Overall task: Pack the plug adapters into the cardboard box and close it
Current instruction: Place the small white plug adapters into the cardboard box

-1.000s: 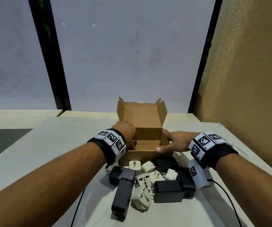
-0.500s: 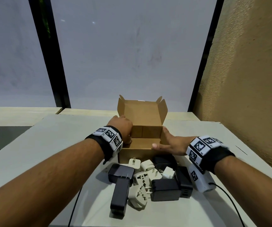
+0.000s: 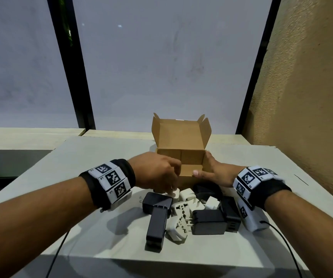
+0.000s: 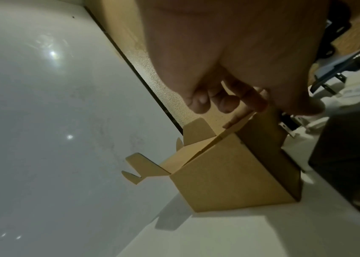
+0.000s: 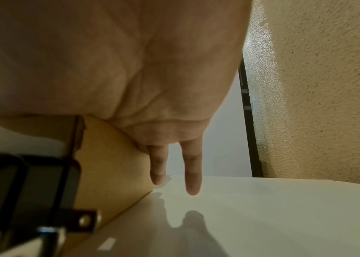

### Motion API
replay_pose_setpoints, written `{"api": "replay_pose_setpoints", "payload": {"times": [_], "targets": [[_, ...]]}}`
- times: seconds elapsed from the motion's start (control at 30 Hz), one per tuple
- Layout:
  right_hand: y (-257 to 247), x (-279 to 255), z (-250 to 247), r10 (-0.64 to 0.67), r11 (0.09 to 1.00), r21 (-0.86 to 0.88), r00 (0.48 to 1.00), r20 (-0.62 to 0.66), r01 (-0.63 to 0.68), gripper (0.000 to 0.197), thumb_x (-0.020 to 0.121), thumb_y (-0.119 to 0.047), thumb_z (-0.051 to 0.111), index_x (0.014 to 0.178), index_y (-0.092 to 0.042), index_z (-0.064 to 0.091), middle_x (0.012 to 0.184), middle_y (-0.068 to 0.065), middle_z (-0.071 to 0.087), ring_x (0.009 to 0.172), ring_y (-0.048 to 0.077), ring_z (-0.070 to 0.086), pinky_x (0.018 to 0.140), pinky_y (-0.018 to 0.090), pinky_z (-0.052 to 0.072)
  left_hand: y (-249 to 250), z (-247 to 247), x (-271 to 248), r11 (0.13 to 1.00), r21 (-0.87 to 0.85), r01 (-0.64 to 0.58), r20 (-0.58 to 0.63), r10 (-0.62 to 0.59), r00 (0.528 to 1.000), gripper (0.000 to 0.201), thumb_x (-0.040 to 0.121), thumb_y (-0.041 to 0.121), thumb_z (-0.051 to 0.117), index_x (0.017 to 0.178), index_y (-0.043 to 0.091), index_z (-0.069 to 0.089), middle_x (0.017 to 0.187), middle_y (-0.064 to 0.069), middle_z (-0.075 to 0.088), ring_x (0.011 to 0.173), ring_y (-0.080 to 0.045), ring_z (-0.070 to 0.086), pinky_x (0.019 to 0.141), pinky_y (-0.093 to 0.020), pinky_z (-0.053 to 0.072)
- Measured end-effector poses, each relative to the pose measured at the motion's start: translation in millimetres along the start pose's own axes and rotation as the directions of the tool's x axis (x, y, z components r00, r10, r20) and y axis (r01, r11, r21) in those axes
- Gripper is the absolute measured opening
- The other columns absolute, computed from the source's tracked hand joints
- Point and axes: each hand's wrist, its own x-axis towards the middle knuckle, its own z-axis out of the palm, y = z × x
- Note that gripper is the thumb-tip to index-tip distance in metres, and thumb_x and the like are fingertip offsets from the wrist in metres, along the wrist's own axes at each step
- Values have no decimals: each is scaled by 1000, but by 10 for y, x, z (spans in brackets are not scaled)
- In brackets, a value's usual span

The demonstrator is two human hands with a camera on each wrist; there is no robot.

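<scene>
An open cardboard box (image 3: 181, 137) stands on the table, lid flap up at the back and nothing visible inside. A pile of black and white plug adapters lies just in front of it. My left hand (image 3: 170, 187) comes down on a small white adapter (image 3: 177, 194) at the pile's back left edge, fingers curled over it; whether they grip it is hidden. In the left wrist view the curled fingers (image 4: 227, 104) hang beside the box (image 4: 229, 173). My right hand (image 3: 211, 171) lies flat against the box's right wall, thumb on the front rim, fingers (image 5: 193, 173) straight.
The pile holds a long black charger (image 3: 156, 223), a black block (image 3: 208, 221) and white universal adapters (image 3: 178, 227). A textured wall (image 3: 312, 97) stands close on the right. The table's front edge (image 3: 161, 259) is near. A black cable (image 3: 282, 237) trails from my right wrist.
My left hand left the box's left side and dropped toward me onto the white adapter. The right hand stayed against the box's right wall.
</scene>
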Motion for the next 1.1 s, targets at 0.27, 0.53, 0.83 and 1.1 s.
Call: {"api": "replay_pose_setpoints", "payload": {"times": [0.27, 0.53, 0.83, 1.1], "targets": [[41, 28, 42, 17, 997, 79, 1000, 6, -17, 87, 89, -53, 52, 152, -20, 1, 156, 2, 24, 140, 20, 29, 94, 19, 18, 124, 31, 50, 992, 95, 78, 45, -83, 996, 24, 89, 44, 59, 103, 30, 71, 111, 6, 57, 96, -12, 55, 67, -24, 38], [62, 43, 38, 4, 997, 75, 1000, 20, -6, 87, 89, -53, 51, 151, -20, 0, 156, 3, 24, 140, 19, 30, 96, 19, 19, -77, -178, 117, 965, -188, 182, -19, -189, 982, 17, 89, 30, 64, 101, 21, 71, 102, 8, 68, 75, 1, 52, 66, -11, 38], [121, 97, 58, 5, 998, 69, 1000, 28, -7, 90, 87, -59, 50, 151, -24, -3, 157, 1, 21, 141, 22, 29, 109, 28, 22, -399, -200, 357, 888, -284, 362, -124, -408, 904, 18, 87, 25, 68, 100, 14, 73, 101, 1, 71, 83, -9, 62, 72, -19, 49], [265, 231, 94, 11, 998, 58, 998, 62, -14, 104, 69, -83, 46, 148, -38, -4, 154, -2, 28, 134, 23, 40, 112, 40, 31, -425, 81, 790, 931, -107, 350, 160, -331, 930, 21, 86, 22, 69, 104, 14, 74, 103, -2, 72, 90, -15, 68, 82, -29, 57]]}}
